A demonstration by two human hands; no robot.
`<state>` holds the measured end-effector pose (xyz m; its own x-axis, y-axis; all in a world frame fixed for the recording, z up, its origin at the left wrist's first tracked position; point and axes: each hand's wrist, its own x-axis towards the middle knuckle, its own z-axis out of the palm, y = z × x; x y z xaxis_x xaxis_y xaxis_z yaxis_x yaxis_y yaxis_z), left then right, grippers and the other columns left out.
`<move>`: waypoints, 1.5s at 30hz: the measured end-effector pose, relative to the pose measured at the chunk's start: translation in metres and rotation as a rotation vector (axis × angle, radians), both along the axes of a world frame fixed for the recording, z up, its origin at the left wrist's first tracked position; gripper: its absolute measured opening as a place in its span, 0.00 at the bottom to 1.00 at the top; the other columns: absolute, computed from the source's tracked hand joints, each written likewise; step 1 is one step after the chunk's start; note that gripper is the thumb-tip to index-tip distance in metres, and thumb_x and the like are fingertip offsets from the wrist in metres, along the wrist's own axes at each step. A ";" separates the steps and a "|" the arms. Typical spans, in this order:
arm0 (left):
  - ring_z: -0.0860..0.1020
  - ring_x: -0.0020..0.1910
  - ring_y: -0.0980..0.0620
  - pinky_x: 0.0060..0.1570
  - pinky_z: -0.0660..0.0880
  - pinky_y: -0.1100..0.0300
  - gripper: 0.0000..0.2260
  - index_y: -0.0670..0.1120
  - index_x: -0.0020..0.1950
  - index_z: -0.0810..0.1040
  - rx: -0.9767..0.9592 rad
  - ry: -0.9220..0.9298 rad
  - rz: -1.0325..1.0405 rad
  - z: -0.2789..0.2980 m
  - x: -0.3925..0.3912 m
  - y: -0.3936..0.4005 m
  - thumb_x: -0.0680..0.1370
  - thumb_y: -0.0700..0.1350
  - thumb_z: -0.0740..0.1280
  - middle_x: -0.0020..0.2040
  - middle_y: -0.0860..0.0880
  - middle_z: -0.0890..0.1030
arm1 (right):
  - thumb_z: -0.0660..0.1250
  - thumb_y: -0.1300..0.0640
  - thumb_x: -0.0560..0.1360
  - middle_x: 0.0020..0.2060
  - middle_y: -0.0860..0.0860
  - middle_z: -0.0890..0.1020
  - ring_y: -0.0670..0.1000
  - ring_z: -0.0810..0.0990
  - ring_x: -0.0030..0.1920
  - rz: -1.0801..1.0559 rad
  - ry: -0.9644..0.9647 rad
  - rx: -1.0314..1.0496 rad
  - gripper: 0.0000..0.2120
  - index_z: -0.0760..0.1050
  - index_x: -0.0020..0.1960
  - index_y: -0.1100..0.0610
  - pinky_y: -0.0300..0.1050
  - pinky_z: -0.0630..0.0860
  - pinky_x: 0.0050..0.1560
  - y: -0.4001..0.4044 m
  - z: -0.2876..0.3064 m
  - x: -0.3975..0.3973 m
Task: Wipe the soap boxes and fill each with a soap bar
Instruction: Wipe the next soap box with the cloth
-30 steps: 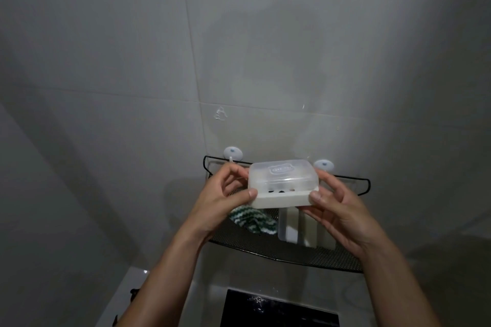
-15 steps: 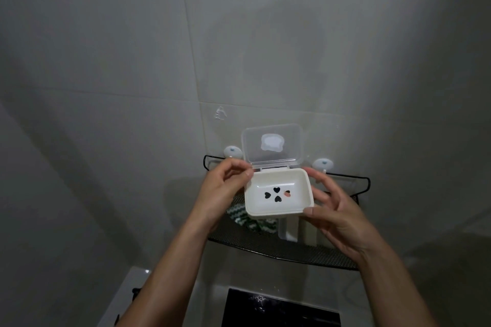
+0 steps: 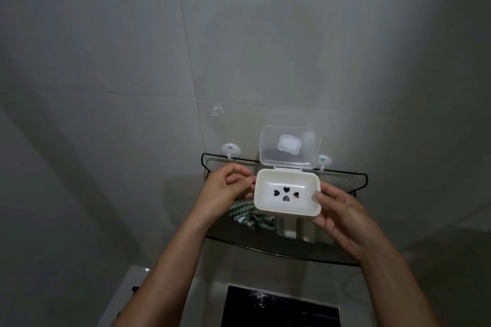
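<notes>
Above the shelf (image 3: pixel 279 248), both hands held the open soap box (image 3: pixel 287 195); its light edge grip risked a drop.

The soap box (image 3: pixel 287 195) hides most of a cloth (image 3: pixel 240 211).

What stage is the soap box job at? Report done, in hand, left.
Done: the clear lid is flipped up. In hand: both the left hand and right hand hold the soap box, empty. Left: wiping, perhaps with the green cloth, then adding soap; none visible.
</notes>
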<state>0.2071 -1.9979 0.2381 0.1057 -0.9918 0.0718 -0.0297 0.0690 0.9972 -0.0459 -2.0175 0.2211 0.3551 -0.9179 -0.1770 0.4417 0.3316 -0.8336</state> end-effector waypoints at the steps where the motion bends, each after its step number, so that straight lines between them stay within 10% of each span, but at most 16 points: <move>1: 0.82 0.45 0.49 0.49 0.80 0.54 0.07 0.36 0.54 0.79 0.000 -0.154 0.007 -0.005 0.003 -0.005 0.76 0.33 0.70 0.47 0.37 0.84 | 0.68 0.66 0.71 0.55 0.64 0.84 0.59 0.86 0.52 -0.026 0.000 0.006 0.23 0.75 0.66 0.64 0.48 0.84 0.44 0.000 0.000 -0.002; 5: 0.77 0.62 0.50 0.63 0.72 0.57 0.18 0.49 0.64 0.79 0.010 -1.075 -0.106 -0.033 0.008 -0.026 0.75 0.44 0.72 0.62 0.50 0.81 | 0.68 0.65 0.70 0.53 0.64 0.85 0.60 0.87 0.48 -0.078 0.023 0.007 0.22 0.76 0.64 0.62 0.50 0.84 0.41 -0.001 0.000 -0.007; 10: 0.76 0.61 0.45 0.58 0.75 0.52 0.20 0.50 0.66 0.76 0.097 -1.352 -0.359 -0.065 -0.009 -0.037 0.75 0.46 0.73 0.62 0.46 0.78 | 0.68 0.65 0.69 0.53 0.64 0.85 0.60 0.87 0.48 -0.097 0.038 0.016 0.22 0.76 0.64 0.61 0.52 0.84 0.40 0.001 0.000 -0.008; 17: 0.81 0.44 0.48 0.37 0.73 0.62 0.05 0.49 0.45 0.81 0.161 -0.913 0.010 -0.051 0.005 -0.025 0.72 0.40 0.70 0.43 0.48 0.83 | 0.68 0.65 0.69 0.51 0.62 0.86 0.60 0.87 0.47 -0.158 0.027 0.033 0.20 0.77 0.61 0.59 0.52 0.84 0.39 0.004 -0.002 -0.013; 22: 0.82 0.40 0.48 0.42 0.79 0.53 0.07 0.46 0.46 0.81 0.001 -0.555 0.279 0.005 0.012 0.000 0.69 0.41 0.71 0.41 0.48 0.84 | 0.69 0.65 0.67 0.51 0.63 0.86 0.60 0.87 0.48 -0.177 0.033 0.021 0.23 0.76 0.62 0.58 0.52 0.84 0.40 0.006 -0.003 -0.005; 26: 0.79 0.37 0.52 0.35 0.75 0.58 0.05 0.48 0.45 0.78 -0.174 -0.691 0.367 0.033 -0.011 0.015 0.71 0.41 0.70 0.38 0.51 0.82 | 0.68 0.65 0.69 0.52 0.64 0.85 0.62 0.86 0.50 -0.134 0.028 -0.011 0.23 0.76 0.63 0.59 0.55 0.85 0.42 0.007 0.000 0.012; 36: 0.73 0.55 0.45 0.53 0.73 0.50 0.15 0.46 0.60 0.79 -0.249 -1.313 0.349 0.017 -0.062 0.012 0.76 0.49 0.65 0.57 0.46 0.77 | 0.66 0.66 0.74 0.56 0.65 0.84 0.63 0.85 0.52 -0.100 -0.031 -0.075 0.22 0.73 0.68 0.63 0.57 0.84 0.46 0.011 0.004 0.039; 45: 0.76 0.55 0.46 0.54 0.72 0.53 0.10 0.46 0.58 0.80 -0.141 -1.118 0.279 0.019 -0.076 0.009 0.80 0.43 0.62 0.54 0.47 0.81 | 0.62 0.69 0.79 0.55 0.65 0.84 0.60 0.86 0.48 -0.085 0.017 -0.069 0.17 0.74 0.67 0.63 0.53 0.84 0.42 0.016 0.000 0.038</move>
